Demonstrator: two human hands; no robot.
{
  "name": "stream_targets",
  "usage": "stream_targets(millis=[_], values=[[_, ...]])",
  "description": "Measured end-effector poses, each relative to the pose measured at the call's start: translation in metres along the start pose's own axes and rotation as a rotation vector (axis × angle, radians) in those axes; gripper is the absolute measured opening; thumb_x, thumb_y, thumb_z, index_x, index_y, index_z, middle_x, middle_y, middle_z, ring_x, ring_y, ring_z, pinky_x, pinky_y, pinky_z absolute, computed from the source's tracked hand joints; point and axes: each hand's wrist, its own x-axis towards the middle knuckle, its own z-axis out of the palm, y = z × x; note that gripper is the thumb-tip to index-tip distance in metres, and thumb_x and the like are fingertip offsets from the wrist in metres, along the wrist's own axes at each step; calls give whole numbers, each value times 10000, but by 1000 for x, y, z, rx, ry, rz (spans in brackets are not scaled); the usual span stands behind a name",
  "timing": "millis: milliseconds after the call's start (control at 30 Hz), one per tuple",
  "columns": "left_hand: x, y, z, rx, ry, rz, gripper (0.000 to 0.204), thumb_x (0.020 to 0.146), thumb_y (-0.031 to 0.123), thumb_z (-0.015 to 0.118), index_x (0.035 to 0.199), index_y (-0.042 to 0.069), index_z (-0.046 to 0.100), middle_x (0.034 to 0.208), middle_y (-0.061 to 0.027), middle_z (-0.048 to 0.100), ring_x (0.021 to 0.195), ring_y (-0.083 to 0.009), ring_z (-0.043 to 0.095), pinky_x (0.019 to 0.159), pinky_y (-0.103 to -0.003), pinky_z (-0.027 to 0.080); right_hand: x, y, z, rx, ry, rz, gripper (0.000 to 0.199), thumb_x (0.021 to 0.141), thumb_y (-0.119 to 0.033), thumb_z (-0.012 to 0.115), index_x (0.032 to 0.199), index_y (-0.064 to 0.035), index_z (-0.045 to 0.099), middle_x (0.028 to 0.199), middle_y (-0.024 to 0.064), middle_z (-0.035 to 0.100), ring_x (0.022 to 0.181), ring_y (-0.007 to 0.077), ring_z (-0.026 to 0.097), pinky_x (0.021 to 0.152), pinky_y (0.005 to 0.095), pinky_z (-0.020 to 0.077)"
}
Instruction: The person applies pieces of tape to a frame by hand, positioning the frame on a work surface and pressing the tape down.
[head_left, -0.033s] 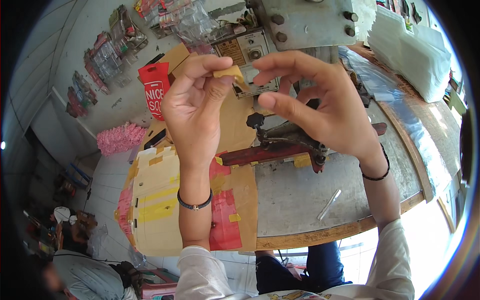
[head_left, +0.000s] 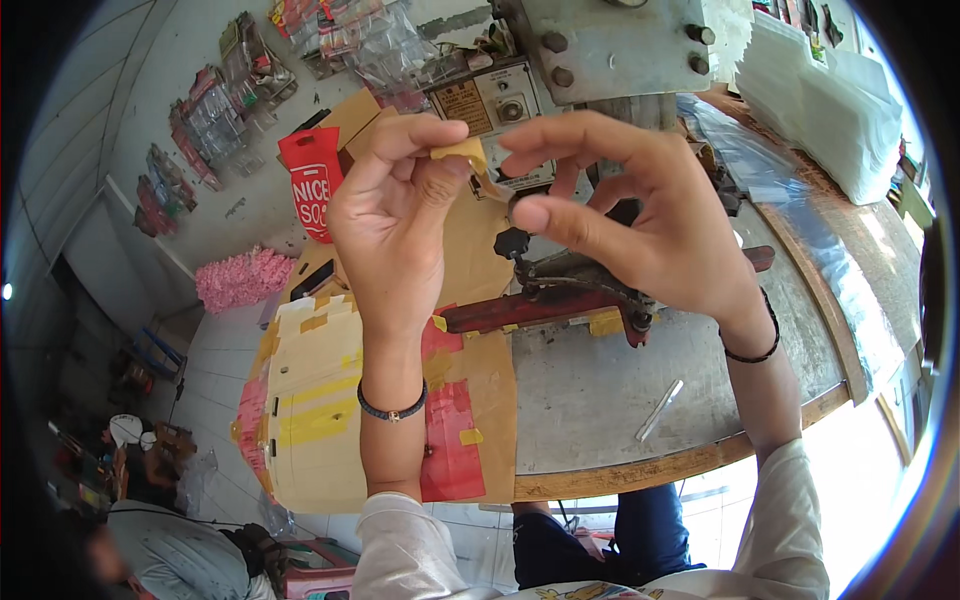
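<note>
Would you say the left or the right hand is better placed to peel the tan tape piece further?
Probably the right hand: its fingertips touch the tape piece's free end, while the left hand already pinches it.

Red bag (head_left: 311,180) (white lettering), upper left

Pale wall (head_left: 215,215) hung with plastic packets (head_left: 215,120) — tiled floor (head_left: 215,345), wood-edged grey worktable (head_left: 600,400), bright daylight.

The left hand (head_left: 395,215) and right hand (head_left: 640,215) cover most of the grey machine (head_left: 600,50), whose top the frame cuts off. The yellow strip (head_left: 470,155) is largely hidden between fingertips. The worktop (head_left: 600,400) hides the person's legs.
</note>
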Motion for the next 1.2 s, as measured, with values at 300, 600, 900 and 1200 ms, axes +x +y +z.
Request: stream_targets(millis=[300, 600, 900, 1200], values=[[1, -10, -5, -46, -103, 17, 98, 994, 30, 631, 1083, -13, 637, 1116, -64, 615, 1036, -135, 588, 935, -284, 461, 2, 21, 6, -74, 74, -70, 213, 966, -131, 705, 1142, -15, 739, 882, 13, 747, 717, 51, 611, 640, 196, 504], [1, -8, 0, -100, -111, 1, 90, 974, 22, 612, 1062, 8, 598, 1118, -122, 613, 1093, -193, 578, 1004, -336, 438, 2, 17, 6, -45, 163, 60, 218, 967, -119, 700, 1162, -32, 746, 889, 7, 742, 752, 35, 621, 660, 211, 505], [1, -8, -1, 242, -157, 247, 177, 878, 5, 626, 1031, 19, 537, 1137, -144, 595, 1061, -173, 555, 1002, -331, 404, 7, 28, 15, -189, 329, -289, 179, 905, -117, 730, 1065, -45, 766, 811, 134, 731, 570, 179, 644, 552, 281, 526], [1, 10, 6, 72, -42, -45, 369, 938, 50, 718, 1265, -13, 559, 1035, -65, 658, 988, -106, 613, 916, -267, 479, 2, 18, 15, 204, 169, 141, 256, 986, -166, 670, 1160, 14, 723, 797, 5, 696, 679, 27, 561, 582, 227, 487]])
